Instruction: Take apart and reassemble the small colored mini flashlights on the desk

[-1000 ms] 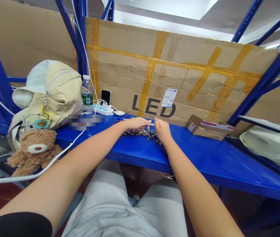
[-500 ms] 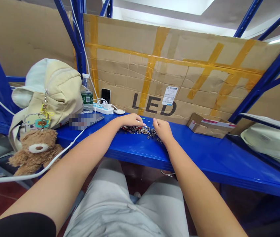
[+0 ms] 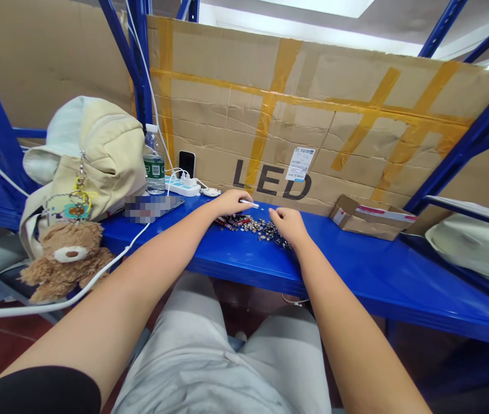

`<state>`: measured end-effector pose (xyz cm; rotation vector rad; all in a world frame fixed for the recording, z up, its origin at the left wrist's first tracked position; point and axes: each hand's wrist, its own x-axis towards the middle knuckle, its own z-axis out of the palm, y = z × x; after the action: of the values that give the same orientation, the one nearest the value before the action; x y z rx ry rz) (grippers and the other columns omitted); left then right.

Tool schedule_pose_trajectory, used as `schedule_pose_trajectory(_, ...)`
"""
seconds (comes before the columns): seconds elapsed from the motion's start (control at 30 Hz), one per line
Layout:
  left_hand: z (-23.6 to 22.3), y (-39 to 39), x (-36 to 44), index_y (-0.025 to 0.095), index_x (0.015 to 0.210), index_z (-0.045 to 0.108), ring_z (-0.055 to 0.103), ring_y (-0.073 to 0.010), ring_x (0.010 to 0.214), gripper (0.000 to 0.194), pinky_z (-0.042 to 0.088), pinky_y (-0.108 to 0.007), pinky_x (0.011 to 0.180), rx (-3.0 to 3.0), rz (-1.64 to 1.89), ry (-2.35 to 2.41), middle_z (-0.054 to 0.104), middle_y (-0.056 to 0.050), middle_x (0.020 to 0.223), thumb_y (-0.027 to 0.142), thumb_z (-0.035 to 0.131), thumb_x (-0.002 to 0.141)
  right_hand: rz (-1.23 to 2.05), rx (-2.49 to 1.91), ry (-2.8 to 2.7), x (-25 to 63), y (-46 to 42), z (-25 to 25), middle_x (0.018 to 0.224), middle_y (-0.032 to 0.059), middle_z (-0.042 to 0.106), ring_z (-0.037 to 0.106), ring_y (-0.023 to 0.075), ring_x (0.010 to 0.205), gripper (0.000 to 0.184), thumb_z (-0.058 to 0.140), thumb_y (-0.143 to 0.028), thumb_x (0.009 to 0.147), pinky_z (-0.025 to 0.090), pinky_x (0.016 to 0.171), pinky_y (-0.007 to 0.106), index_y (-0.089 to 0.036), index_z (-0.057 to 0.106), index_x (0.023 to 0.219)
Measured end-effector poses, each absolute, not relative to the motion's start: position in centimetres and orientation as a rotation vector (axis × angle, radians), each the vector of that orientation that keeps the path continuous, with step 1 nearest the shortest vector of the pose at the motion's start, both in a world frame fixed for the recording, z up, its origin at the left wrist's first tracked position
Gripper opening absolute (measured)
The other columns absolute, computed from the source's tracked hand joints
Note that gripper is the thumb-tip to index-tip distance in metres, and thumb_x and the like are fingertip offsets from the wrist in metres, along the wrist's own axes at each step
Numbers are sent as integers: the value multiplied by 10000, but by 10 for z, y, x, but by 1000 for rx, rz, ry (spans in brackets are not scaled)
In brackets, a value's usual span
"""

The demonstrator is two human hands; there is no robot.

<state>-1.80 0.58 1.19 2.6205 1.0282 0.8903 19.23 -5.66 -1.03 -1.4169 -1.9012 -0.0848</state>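
Note:
On the blue shelf top (image 3: 244, 253) lies a heap of small metallic pieces (image 3: 266, 230), some golden, some dark and shiny. My left hand (image 3: 232, 202) is closed above its left end, holding a slim white stick-like piece (image 3: 250, 204) that points right. Dark red, pen-like sticks (image 3: 231, 222) lie just below that hand. At the heap's right side, my right hand (image 3: 290, 225) has its thumb and fingers pressed together. Whatever they may hold is hidden or too small to name.
At the left are a cream backpack (image 3: 110, 144), a teddy bear (image 3: 69, 256), a phone-like slab (image 3: 153, 209), a water bottle (image 3: 154, 161) and a power strip (image 3: 183, 185). A small open cardboard box (image 3: 371, 218) stands right. Behind rises a large cardboard panel (image 3: 210, 126).
The white piece in my left hand now shows more clearly and reaches out to the right. My right hand has shifted slightly right, and more of the heap is visible. The view has moved a little.

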Motion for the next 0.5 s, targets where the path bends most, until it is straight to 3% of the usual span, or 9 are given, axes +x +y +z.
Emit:
schedule_pose_trajectory(0.23,7,16,-25,176,1019,666,606,-205,967,297,454,-270,841,2630,845,1389,682,-53,1062,237,513,772,-85,-1396,-2081,196,-56,-11,678,15,506,474,137,648,344,482,-351,790,339,633,267,-200,404,491)
schedule_pose_trajectory(0.5,14,22,-18,199,918,704,617,-203,931,289,457,-253,828,2627,745,1575,701,-38,1003,299,463,794,-135,-1475,-1914,197,-53,-9,698,18,501,453,142,638,330,463,-349,830,320,623,273,-201,408,540)
